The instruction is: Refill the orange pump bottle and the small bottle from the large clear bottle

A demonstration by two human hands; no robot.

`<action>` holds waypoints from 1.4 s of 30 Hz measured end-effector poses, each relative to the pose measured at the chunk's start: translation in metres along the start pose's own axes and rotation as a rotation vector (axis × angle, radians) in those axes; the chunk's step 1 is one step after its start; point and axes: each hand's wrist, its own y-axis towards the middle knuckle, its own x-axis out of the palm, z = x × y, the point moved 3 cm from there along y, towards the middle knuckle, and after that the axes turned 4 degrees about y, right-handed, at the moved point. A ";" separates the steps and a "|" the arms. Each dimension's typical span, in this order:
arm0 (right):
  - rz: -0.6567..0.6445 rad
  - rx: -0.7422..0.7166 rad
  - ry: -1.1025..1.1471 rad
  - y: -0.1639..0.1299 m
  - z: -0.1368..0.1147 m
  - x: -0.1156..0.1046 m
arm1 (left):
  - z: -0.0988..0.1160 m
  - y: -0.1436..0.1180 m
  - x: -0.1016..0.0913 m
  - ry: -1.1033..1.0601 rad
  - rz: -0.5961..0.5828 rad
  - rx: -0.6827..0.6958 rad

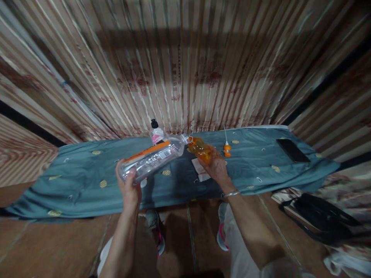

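Note:
My left hand (130,191) is wrapped round the base of a large clear plastic bottle (149,166) with an orange label, tilted so that its neck points up and to the right. In my right hand (216,166) is a smaller amber bottle (199,150), its mouth against the clear bottle's mouth. Whether liquid passes between them I cannot tell. An orange pump top (227,150) with a thin tube lies on the cloth right of the amber bottle. Behind the clear bottle stands a bottle with a black cap (156,133). Below my right hand lies a pale packet (201,170).
A teal cloth with pineapple prints (81,185) covers the low table. A black phone (292,150) lies at its right end. On the tiled floor at right sits a black bag (324,216). Striped curtains (179,69) hang behind the table.

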 end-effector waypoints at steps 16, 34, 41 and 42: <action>0.002 0.015 -0.039 -0.005 -0.017 -0.011 | -0.009 0.004 -0.017 0.048 0.014 0.115; 0.045 0.031 -0.016 -0.012 -0.009 -0.014 | 0.003 0.002 -0.002 0.096 -0.044 0.093; 0.045 0.025 0.002 -0.014 -0.008 -0.015 | 0.002 -0.005 0.001 0.079 -0.052 0.087; 0.043 0.030 0.003 -0.014 -0.009 -0.015 | 0.002 -0.005 0.001 0.072 -0.049 0.080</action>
